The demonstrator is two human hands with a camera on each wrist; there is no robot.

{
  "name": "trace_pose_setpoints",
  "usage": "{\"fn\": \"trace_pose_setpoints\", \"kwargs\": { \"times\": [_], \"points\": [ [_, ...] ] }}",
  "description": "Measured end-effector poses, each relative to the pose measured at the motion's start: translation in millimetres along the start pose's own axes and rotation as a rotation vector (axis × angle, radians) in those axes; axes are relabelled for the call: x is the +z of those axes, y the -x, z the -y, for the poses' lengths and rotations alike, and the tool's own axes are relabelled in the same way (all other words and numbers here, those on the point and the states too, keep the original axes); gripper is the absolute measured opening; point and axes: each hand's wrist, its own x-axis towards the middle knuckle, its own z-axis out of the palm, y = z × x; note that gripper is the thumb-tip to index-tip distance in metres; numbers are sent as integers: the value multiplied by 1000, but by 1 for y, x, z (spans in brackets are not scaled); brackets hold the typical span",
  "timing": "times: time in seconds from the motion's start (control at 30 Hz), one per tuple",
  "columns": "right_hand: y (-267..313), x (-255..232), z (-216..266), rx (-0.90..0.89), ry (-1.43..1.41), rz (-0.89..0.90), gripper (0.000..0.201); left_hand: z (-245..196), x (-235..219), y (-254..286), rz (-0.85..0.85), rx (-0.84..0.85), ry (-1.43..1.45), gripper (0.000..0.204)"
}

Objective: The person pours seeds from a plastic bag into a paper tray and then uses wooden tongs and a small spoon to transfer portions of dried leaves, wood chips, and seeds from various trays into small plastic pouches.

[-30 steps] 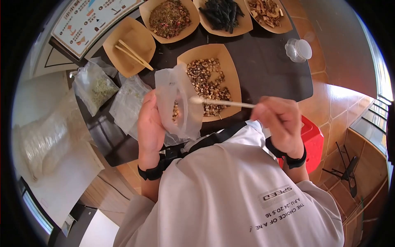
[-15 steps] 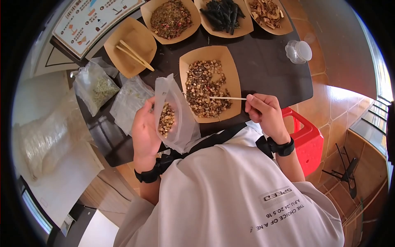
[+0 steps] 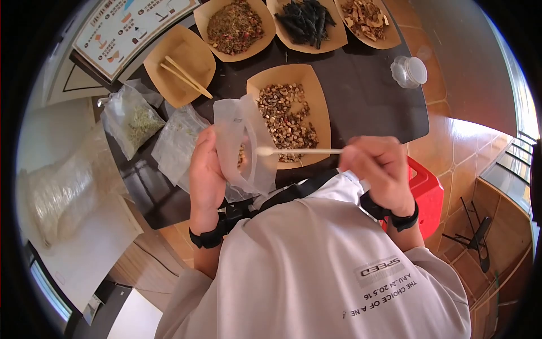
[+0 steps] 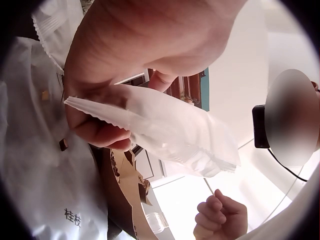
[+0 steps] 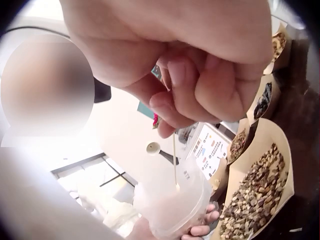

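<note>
My left hand [image 3: 206,176] grips a translucent plastic bag [image 3: 230,125] by its side, its mouth spread toward the right. A few chopped brown pieces show inside it. Between thumb and curled fingers, my right hand [image 3: 379,172] pinches the handle of a small pale spoon [image 3: 307,151]. The spoon's bowl end is right at the bag's mouth; what it carries is too blurred to see. Behind the spoon stands a brown paper tray [image 3: 317,101] of chopped, dried brown pieces [image 3: 285,116]. In the right wrist view, the spoon handle [image 5: 175,162] points down toward the bag [image 5: 172,210].
Further paper trays hold a reddish-green herb mix [image 3: 234,28], black strips [image 3: 307,22] and brown slices [image 3: 366,20]. Wooden tweezers [image 3: 185,77] lie in another tray [image 3: 155,53]. Plastic bags [image 3: 132,121] lie at left; a clear jar [image 3: 407,72] stands at right.
The spoon was at the bag's mouth, then dipped into the pieces in the tray, and is back at the bag now. The left hand tilted the bag away and back again.
</note>
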Motion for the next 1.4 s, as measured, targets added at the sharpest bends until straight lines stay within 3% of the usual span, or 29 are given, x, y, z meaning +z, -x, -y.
{"fn": "trace_pose_setpoints", "kwargs": {
  "times": [0.07,0.1,0.13,0.2,0.23,0.33,0.4,0.47,0.53,0.6,0.8,0.93,1.0,1.1,1.13,1.27,1.33,1.4],
  "points": [
    [2,-15,-4,168,-86,-173,27,1,-12,-3,68,-7,81,43],
    [1,-21,-20,145,-24,-249,28,1,-16,-3,137,-17,162,43],
    [3,-23,-30,145,-22,-248,28,0,-17,-3,136,-16,164,43],
    [4,-22,-40,174,296,-263,31,0,-17,-3,161,-58,215,43],
    [4,-18,-46,198,272,-232,32,1,-17,-3,162,-58,216,43],
    [-6,-4,-59,338,-81,-111,35,3,-8,-2,150,-118,222,43],
    [-10,1,-64,308,-119,-86,36,2,-2,-1,122,-106,164,43],
    [-13,-2,-65,451,-341,-96,37,1,-7,1,159,-102,173,43],
    [-12,-9,-71,451,-412,-99,36,0,-8,2,204,-100,186,44],
    [-12,-16,-75,465,-570,-90,35,0,-8,5,35,-21,119,44],
    [-9,-23,-56,400,-658,-57,35,-3,-6,5,11,7,26,38],
    [-1,4,-12,222,-166,13,32,5,4,-1,-31,49,-24,44],
    [-5,9,-8,-146,162,-5,29,5,7,-2,-39,34,16,44],
    [-6,-11,-22,74,-105,-238,30,5,-5,1,-54,80,40,43],
    [-10,-15,-28,49,48,-328,31,3,-7,2,-58,80,40,43],
    [-15,-12,-56,119,250,-240,33,0,-10,3,-39,71,77,42],
    [-16,-2,-60,240,-65,-128,34,0,-10,4,-11,55,100,42],
    [-18,3,-61,282,-170,-82,35,1,-7,6,-56,35,122,41]
  ]
}}
